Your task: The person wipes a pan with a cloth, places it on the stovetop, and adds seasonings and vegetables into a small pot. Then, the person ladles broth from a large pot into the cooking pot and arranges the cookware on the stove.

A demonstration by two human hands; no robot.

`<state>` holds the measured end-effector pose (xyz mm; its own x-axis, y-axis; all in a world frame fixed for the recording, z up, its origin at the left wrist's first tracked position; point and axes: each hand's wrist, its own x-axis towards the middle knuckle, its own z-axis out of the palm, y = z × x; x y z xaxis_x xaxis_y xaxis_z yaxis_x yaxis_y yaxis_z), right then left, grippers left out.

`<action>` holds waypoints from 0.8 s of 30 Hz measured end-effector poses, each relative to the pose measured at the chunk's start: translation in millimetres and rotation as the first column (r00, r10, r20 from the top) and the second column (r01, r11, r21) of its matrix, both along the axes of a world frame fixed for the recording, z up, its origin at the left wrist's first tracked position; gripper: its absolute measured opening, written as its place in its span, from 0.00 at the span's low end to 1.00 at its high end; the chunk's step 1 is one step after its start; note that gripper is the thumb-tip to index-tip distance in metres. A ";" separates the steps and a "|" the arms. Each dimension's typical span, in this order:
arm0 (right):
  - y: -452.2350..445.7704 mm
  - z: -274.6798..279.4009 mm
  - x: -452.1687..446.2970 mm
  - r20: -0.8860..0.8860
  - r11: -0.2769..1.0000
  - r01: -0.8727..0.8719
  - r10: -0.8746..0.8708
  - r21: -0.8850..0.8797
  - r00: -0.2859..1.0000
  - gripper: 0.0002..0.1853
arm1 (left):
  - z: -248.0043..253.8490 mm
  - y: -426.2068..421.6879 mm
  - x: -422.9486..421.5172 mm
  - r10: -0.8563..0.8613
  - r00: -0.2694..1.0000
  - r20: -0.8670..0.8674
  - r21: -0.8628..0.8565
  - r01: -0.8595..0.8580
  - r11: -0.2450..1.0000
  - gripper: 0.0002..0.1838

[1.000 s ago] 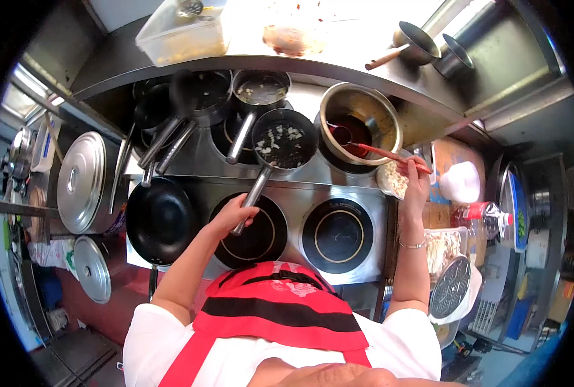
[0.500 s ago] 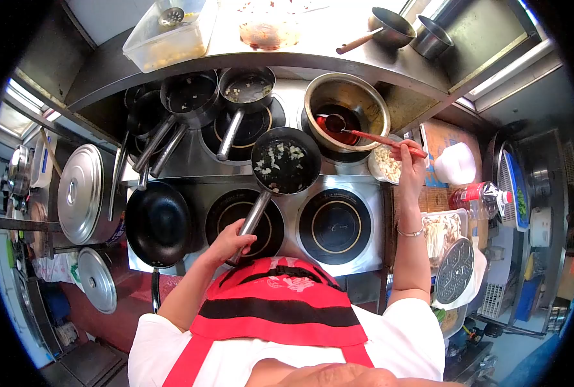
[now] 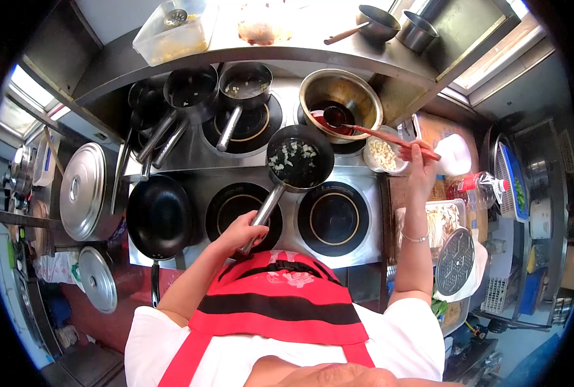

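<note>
My left hand is closed round the metal handle of a small dark saucepan, which is held up over the stove. Chopped pale pieces lie on the saucepan's bottom. My right hand grips the reddish handle of a ladle. The ladle's bowl is over the inside of a large metal bowl that holds dark red liquid. Just left of my right hand stands a tub of chopped white pieces.
Two bare burners are in front of me. A dark frying pan is at the left, and several saucepans stand behind. At the right are a tray of mushrooms and a bottle. A metal shelf crosses the back.
The saucepan in my left hand has moved right and slightly up, nearer the metal bowl. My right hand has shifted a little right with the ladle, whose bowl stays over the metal bowl.
</note>
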<state>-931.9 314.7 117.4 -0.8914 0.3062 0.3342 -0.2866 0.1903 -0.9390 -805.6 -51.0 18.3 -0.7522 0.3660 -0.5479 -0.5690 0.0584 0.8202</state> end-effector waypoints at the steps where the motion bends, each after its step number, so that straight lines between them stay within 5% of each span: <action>1: -2.4 9.3 10.7 -0.026 1.000 -0.012 0.012 -0.018 1.000 0.09 | -3.1 1.0 0.6 -0.011 1.000 -0.006 -0.023 0.011 1.000 0.12; 4: -15.8 31.3 45.2 -0.036 0.998 -0.036 0.034 -0.049 0.999 0.07 | -0.9 2.9 5.1 -0.023 1.000 -0.009 -0.024 0.023 0.999 0.12; 8: -31.4 26.3 84.6 0.008 0.965 -0.226 0.226 0.131 0.974 0.04 | 9.9 6.3 13.7 -0.019 1.000 -0.023 -0.009 0.019 1.000 0.11; 14: -31.5 13.5 113.1 -0.057 0.913 -0.254 0.286 0.319 0.957 0.03 | 12.5 7.4 31.7 -0.009 0.999 -0.039 0.018 0.010 1.000 0.10; 19: -13.4 7.6 121.7 0.052 0.984 -0.169 0.172 -0.057 0.984 0.06 | 18.4 12.6 41.9 -0.030 0.998 -0.062 -0.003 0.030 1.000 0.11; 24: 6.2 -0.4 120.5 0.077 0.903 -0.087 0.131 -0.422 0.988 0.08 | 17.8 20.9 47.5 -0.019 0.999 -0.050 0.011 0.019 1.000 0.12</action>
<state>-811.4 320.9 117.0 -0.9493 0.2967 0.1039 -0.1824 -0.2508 -0.9507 -758.1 -30.1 36.1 -0.7715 0.3865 -0.5055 -0.5261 0.0594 0.8483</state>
